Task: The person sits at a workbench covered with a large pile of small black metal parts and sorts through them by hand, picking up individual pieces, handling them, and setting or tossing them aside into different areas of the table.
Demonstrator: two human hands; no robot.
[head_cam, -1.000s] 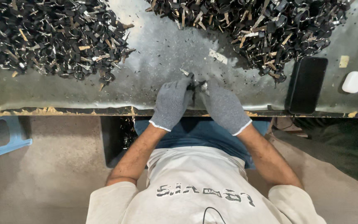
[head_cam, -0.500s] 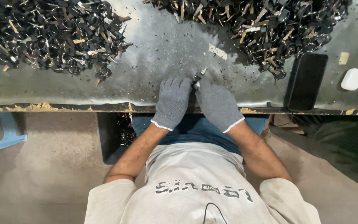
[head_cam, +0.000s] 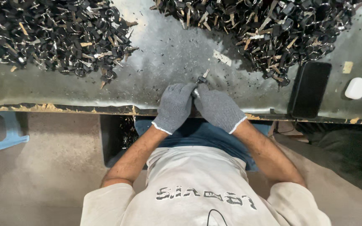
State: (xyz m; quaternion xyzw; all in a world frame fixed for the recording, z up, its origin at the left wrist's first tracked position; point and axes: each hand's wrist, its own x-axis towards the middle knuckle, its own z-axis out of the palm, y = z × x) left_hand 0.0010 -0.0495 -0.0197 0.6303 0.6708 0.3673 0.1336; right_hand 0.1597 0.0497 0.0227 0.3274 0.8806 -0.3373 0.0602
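Both my hands wear grey knit gloves and meet at the near edge of a grey metal-topped table (head_cam: 168, 54). My left hand (head_cam: 174, 106) and my right hand (head_cam: 218, 108) close together around one small dark metal part (head_cam: 201, 79) whose tip sticks out beyond the fingers. How the part is gripped inside the gloves is hidden. A big heap of similar dark parts (head_cam: 51, 33) lies at the far left, and a second heap (head_cam: 269, 29) lies at the far right.
A black phone (head_cam: 311, 88) lies flat at the right near the table edge, with a small white case (head_cam: 356, 88) beside it. A dark bin (head_cam: 116, 136) sits under the table by my knees. A blue stool (head_cam: 1, 134) stands on the floor at left.
My hands have stayed at the table edge, shifting slightly while working the small part between them. The view has drifted a little.
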